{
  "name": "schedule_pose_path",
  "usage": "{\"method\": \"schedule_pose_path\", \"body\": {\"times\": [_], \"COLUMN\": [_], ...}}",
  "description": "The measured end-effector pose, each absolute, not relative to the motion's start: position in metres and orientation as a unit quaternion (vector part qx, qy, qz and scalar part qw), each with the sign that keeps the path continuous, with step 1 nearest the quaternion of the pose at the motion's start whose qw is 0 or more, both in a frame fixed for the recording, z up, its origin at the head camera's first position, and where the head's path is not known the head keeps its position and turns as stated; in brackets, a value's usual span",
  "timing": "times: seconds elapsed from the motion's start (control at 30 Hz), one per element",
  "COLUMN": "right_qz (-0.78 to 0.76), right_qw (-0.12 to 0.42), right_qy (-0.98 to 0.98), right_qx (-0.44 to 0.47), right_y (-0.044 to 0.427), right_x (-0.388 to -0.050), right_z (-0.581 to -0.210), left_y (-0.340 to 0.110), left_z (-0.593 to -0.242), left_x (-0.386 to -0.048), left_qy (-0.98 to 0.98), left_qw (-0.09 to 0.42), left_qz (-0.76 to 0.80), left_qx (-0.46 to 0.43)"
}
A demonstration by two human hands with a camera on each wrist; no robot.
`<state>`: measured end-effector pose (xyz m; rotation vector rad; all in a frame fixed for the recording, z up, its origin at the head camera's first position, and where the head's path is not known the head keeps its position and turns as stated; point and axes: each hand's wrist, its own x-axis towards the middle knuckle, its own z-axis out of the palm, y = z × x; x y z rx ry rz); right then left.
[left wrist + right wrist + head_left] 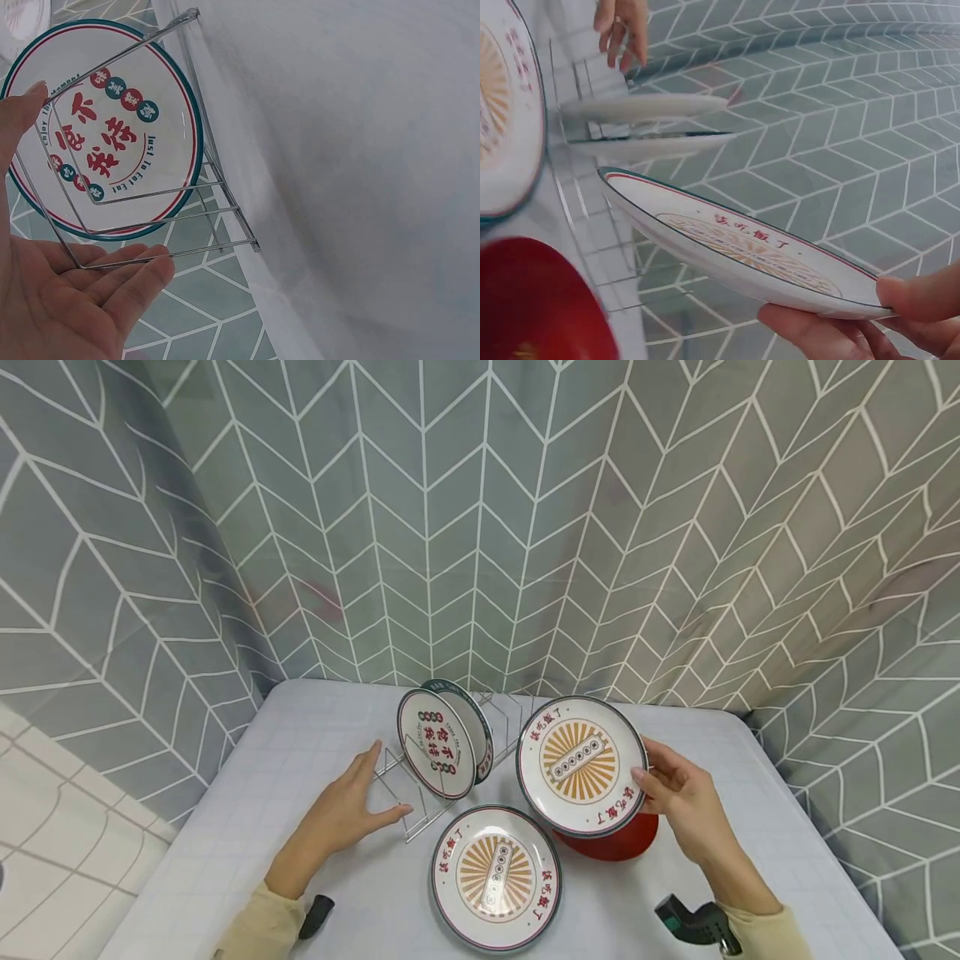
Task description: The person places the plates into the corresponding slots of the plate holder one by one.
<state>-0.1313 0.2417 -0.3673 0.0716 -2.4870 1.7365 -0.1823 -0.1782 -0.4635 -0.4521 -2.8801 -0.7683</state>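
My right hand [678,789] holds a white plate [581,764] with an orange sunburst by its right rim, thumb on top and fingers underneath. In the right wrist view the held plate [735,244] is tilted. My left hand [337,806] is spread at the near left end of a wire dish rack [408,835]; in the left wrist view its thumb and fingers [139,289] lie against the wires. Two plates stand on edge in the rack, the front plate [435,743] with red lettering. Another sunburst plate [495,935] lies flat on the table.
A red bowl [615,843] sits partly hidden beneath the held plate. The rack extends behind that plate along the white table [360,918]. A patterned curtain [465,527] hangs behind and on both sides. Dark devices are strapped to both wrists.
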Motion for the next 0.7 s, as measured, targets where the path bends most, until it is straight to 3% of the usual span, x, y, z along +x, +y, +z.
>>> {"method": "schedule_pose_path", "body": {"times": [0.13,0.37,0.7], "right_qz": [0.551,0.557,0.577], "right_qw": [0.08,0.067,0.003], "right_qy": [-0.829,-0.825,-0.814], "right_qx": [0.044,0.072,0.07], "right_y": [0.239,0.209,0.172], "right_x": [-0.162,-0.216,-0.252], "right_z": [-0.344,-0.314,-0.332], "left_y": [-0.179,-0.179,-0.18], "left_z": [-0.463,-0.464,-0.465], "left_x": [-0.182,-0.183,-0.183], "left_qy": [-0.953,-0.953,-0.952], "left_qw": [0.06,0.057,0.056], "left_qz": [-0.255,-0.257,-0.262], "left_qx": [-0.151,-0.148,-0.147]}}
